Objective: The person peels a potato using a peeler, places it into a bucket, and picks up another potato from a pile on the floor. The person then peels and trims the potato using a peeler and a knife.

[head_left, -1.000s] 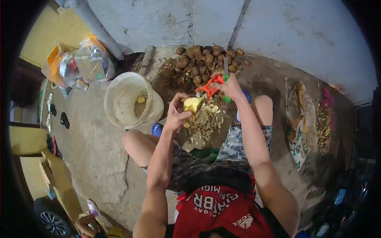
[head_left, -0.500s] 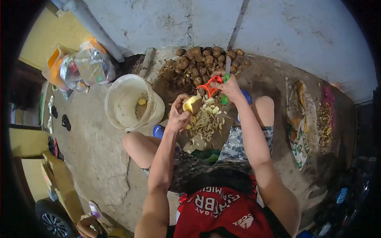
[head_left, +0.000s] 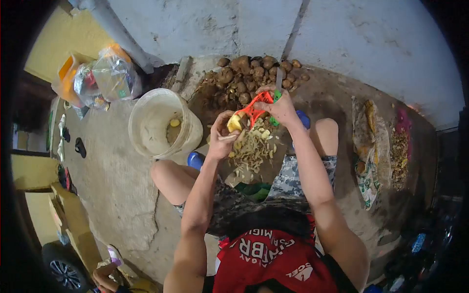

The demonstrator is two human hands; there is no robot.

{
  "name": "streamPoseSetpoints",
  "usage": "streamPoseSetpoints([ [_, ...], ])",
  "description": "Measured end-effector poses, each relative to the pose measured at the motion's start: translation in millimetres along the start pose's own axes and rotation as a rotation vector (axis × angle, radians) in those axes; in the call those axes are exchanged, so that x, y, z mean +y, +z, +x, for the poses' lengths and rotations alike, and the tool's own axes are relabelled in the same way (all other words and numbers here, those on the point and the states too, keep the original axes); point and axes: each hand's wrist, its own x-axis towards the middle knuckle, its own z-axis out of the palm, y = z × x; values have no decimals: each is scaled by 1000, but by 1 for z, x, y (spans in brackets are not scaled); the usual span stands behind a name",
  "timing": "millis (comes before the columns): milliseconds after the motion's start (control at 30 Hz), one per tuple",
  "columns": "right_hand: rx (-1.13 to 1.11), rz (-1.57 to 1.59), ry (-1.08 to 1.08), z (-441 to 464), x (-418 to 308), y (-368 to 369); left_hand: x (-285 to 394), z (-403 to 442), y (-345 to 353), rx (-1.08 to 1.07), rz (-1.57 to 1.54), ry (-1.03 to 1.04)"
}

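Observation:
A partly peeled potato [head_left: 234, 123], yellow where bare, is gripped in my left hand [head_left: 221, 138]. My right hand [head_left: 281, 108] is closed around an orange peeler [head_left: 257, 106], whose head meets the potato. The same hand also keeps a knife [head_left: 279, 80] with a green handle, its blade pointing away from me. Below both hands, a heap of peelings [head_left: 251, 151] lies on the ground between my legs. Beyond them is a pile of brown unpeeled potatoes [head_left: 254, 75] against the wall.
A white bucket [head_left: 189, 139] stands left of my hands with a peeled potato [head_left: 175, 122] inside. Filled plastic bags [head_left: 110, 78] are at the back left. A sack [head_left: 369, 146] lies on the right. Part of another person [head_left: 105, 278] shows at the lower left.
My right hand has brought the peeler left against the potato, and the potato has turned in my left hand. The knife remains in my right hand.

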Motion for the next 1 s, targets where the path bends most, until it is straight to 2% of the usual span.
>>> streamPoseSetpoints([
  [67, -19, -9, -66, -1, -4, 0, -5, 2, -1, -24, 203, 108],
  [100, -15, -11, -65, 2, 3, -5, -8, 2, -1, -51, 62, 100],
  [133, -23, -10, 20, 6, 15, -12, -6, -1, 0, -52, 61, 99],
  [167, -30, -7, 103, 10, 25, -15, 0, -3, 0, -144, -88, 16],
  [200, -25, -6, 95, 12, 24, -15, 6, -2, 0, -241, -233, -65],
  [267, 19, -88, 14, 9, 27, -9, -3, 0, -4, -189, -242, -22],
  [367, -2, -91, -30, -1, -2, -1, -5, 2, -1, 3, -14, 13],
  [467, -15, 33, -95, -4, -5, 2, -11, 4, -4, -1, 182, 122],
  [533, -3, 1, -105, -7, -11, 1, -7, 2, 2, 24, 189, 74],
  [633, 1, -53, -113, -4, -12, 1, -9, 2, 2, 36, 185, 123],
  [700, 1, -78, -103, -1, -6, -1, -10, -1, 2, -17, 47, 60],
  [767, -13, 51, -1, 6, 6, -8, -13, -3, 4, -48, -42, 63],
  [833, 5, -39, 0, 11, 7, -21, -15, 1, 2, -140, -207, 112],
  [867, 20, -131, 13, 8, 10, -23, -16, -2, -1, -141, -205, 104],
  [933, 47, -193, -52, 3, -2, -23, 11, -5, 23, -91, -367, -44],
  [1000, 27, -16, 7, -2, -15, -15, 3, -2, 11, -40, -296, -65],
])
